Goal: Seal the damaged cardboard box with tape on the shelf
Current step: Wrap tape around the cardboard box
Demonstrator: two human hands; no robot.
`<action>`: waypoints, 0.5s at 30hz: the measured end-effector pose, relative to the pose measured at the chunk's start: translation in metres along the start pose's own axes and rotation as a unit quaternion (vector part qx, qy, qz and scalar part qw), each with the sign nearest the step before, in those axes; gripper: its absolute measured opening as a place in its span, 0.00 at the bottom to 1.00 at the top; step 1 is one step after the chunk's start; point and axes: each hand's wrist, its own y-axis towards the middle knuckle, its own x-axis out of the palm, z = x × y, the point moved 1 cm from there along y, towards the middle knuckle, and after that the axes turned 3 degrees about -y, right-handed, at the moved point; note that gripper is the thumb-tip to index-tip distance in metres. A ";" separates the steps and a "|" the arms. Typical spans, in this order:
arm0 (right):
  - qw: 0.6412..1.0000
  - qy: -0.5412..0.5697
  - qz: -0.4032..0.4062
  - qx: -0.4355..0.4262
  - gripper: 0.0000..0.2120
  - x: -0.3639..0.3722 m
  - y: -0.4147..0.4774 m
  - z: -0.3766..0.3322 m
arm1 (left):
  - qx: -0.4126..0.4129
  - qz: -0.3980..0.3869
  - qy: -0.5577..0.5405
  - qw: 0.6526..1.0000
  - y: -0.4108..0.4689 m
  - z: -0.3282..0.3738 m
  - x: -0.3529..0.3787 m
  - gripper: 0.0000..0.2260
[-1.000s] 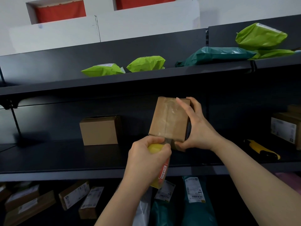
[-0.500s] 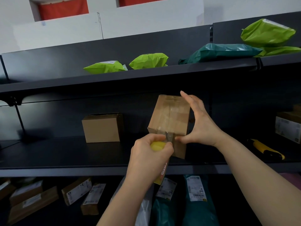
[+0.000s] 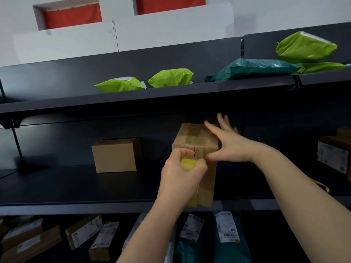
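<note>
Two bare hands meet at a tall cardboard box [image 3: 195, 141] that stands on end at the front edge of the middle shelf [image 3: 76, 186], slightly tilted, its lower corner reaching the shelf's lip. Head view: the box lies between the hands, with the left hand [image 3: 182, 177] in front of its lower left face and the right hand [image 3: 226, 147] against its upper right side. Glossy clear tape [image 3: 197, 133] covers the box's top face. The left forearm rises from bottom centre; this hand is curled tight round a yellow tool [image 3: 187, 164], whose upper end sits against the box's front top edge and whose lower end shows below the palm; what kind of tool it is cannot be told. The right forearm enters from the lower right, wrist straight. That hand is spread wide and grips nothing: its thumb presses the front top edge just beside the tool, the index finger lies along the top face, and the remaining fingers, blurred, fan out past the box's far right corner. On the same shelf a second, smaller box [image 3: 115, 155] stands well apart to the left, and a labelled carton [image 3: 334, 158] sits at far right. Green mailers [image 3: 171, 77] lie on the shelf above; labelled parcels [image 3: 83, 232] lie below.
</note>
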 end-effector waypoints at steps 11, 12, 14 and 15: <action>0.997 -0.039 0.006 -0.068 0.38 -0.005 0.025 -0.004 | 0.060 -0.017 0.005 0.998 0.011 -0.010 -0.005 0.24; 0.997 0.002 0.031 -0.068 0.35 -0.001 0.024 -0.001 | 0.061 -0.010 0.001 0.998 0.014 -0.012 -0.006 0.25; 0.996 0.042 0.046 -0.068 0.32 0.005 0.024 0.004 | 0.051 0.010 -0.002 0.999 0.020 -0.015 -0.006 0.27; 0.996 0.046 0.034 -0.065 0.30 0.007 0.025 0.006 | 0.045 0.021 0.004 0.999 0.022 -0.016 -0.005 0.28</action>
